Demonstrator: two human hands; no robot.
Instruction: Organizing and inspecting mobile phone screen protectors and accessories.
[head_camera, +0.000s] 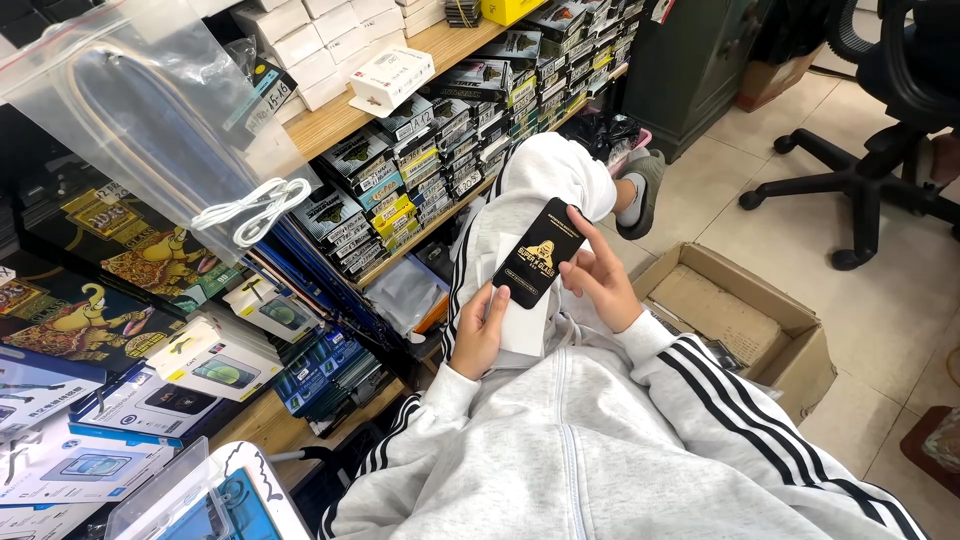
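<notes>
I see the black pack (537, 253) over my lap, left hand (478, 335) grasping its lower end with a white sleeve (526, 325) under it, right hand (600, 280) pinching the right edge. The grip looks light, so the pack could slip toward the floor or the box (790, 330). The sleeve is mostly hidden.
</notes>
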